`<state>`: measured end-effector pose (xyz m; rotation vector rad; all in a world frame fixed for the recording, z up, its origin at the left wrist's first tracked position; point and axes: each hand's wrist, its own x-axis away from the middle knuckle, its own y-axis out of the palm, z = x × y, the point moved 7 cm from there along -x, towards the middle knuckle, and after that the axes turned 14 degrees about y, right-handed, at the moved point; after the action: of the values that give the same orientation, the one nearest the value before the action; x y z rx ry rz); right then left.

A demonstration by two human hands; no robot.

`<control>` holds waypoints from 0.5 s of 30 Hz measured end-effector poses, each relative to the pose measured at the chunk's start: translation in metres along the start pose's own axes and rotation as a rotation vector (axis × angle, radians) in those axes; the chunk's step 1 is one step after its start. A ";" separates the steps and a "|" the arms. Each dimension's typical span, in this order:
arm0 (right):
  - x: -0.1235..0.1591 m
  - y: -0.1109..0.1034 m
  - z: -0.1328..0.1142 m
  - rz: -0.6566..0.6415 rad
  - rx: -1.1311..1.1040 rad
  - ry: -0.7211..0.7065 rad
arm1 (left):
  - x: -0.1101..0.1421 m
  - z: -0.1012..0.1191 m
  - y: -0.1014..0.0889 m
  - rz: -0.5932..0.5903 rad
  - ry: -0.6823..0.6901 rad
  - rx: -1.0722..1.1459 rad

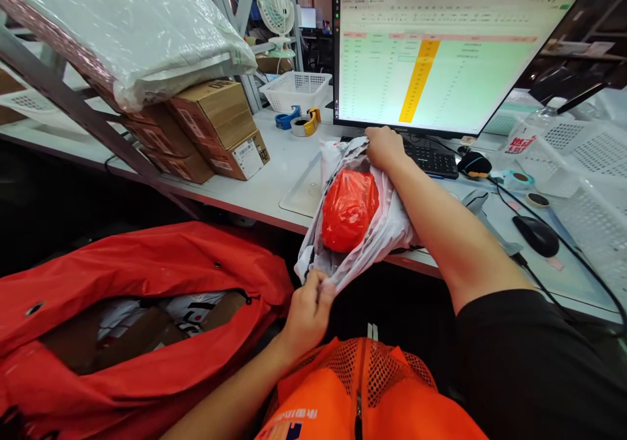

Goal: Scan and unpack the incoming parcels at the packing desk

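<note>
**Head view, left hand** point(308, 314): closed – the gathered lower edge of a white-and-grey plastic mailer bag point(392, 224) is gripped in it.
**Right hand** point(385, 149): closed over the bag's upper end, just beside a black keyboard point(434, 161).
**Bag contents:** a bright red plastic parcel point(349, 210) is seen lying partly inside the mailer's opening.
**Bag position:** held at the front edge of a white-topped bench point(255, 179), partly over it.
**Bench, far edge:** a large monitor showing a green spreadsheet point(435, 61) is stood there.
**Bench, left end:** brown cardboard boxes point(215, 123) are stacked.
**Below, left:** a large open red fabric sack point(122, 264) is placed, with brown and white parcels inside.
</note>
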<state>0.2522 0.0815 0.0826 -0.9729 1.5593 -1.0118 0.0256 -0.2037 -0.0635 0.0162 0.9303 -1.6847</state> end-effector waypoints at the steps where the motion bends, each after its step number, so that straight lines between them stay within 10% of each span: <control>1: 0.003 -0.001 -0.003 -0.020 -0.023 -0.019 | 0.001 -0.019 -0.004 0.045 -0.075 0.047; 7: 0.034 -0.022 0.006 -0.085 -0.202 -0.149 | -0.027 -0.064 -0.026 0.040 -0.145 0.143; 11: 0.059 -0.047 0.027 -0.085 -0.283 -0.169 | -0.043 -0.035 -0.036 -0.076 0.028 -0.103; 15: 0.086 -0.067 0.037 -0.196 -0.383 -0.257 | -0.056 0.016 -0.046 0.060 0.319 -0.330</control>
<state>0.2799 -0.0261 0.1130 -1.4831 1.4878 -0.6936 0.0136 -0.1655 -0.0008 0.0927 1.4257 -1.4800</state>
